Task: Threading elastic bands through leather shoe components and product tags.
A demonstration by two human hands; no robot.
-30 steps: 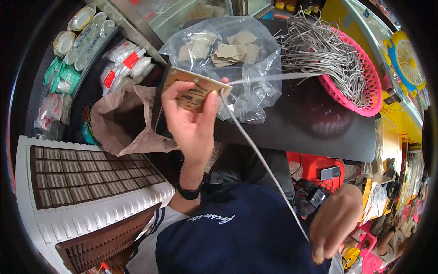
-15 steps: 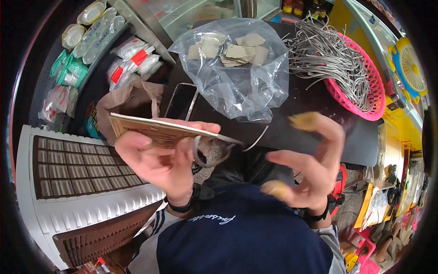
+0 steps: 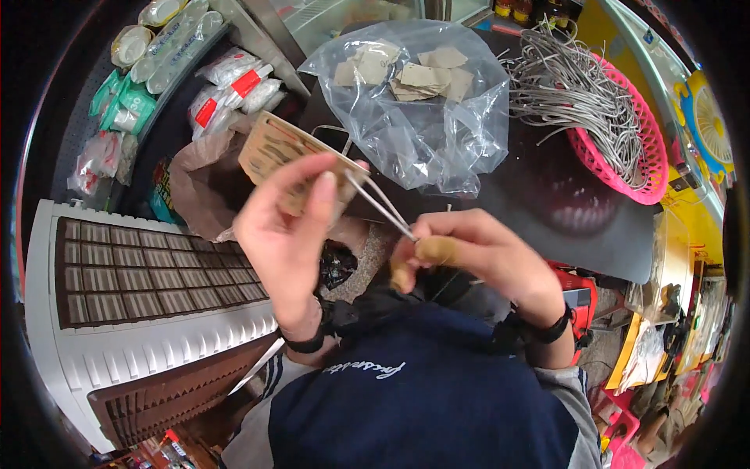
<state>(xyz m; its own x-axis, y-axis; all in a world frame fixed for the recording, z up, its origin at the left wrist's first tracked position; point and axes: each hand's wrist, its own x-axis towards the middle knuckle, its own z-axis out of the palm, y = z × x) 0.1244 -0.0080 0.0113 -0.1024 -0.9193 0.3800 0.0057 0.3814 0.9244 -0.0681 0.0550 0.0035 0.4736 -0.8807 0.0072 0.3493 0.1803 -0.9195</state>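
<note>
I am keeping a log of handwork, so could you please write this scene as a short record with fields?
Left hand: holds a tan card, tilted
Right hand: pinches a grey cord; two strands run to the card's right end
Table: dark
Plastic bag: clear, on the table, with greyish card pieces in or on it
Basket: pink, at the table's right, with a heap of grey cords spilling leftward
At left: brown bag, white appliance with dark grille

Black table (image 3: pixel 531 176) near an apparently glass-fronted cabinet (image 3: pixel 336 17).
</note>
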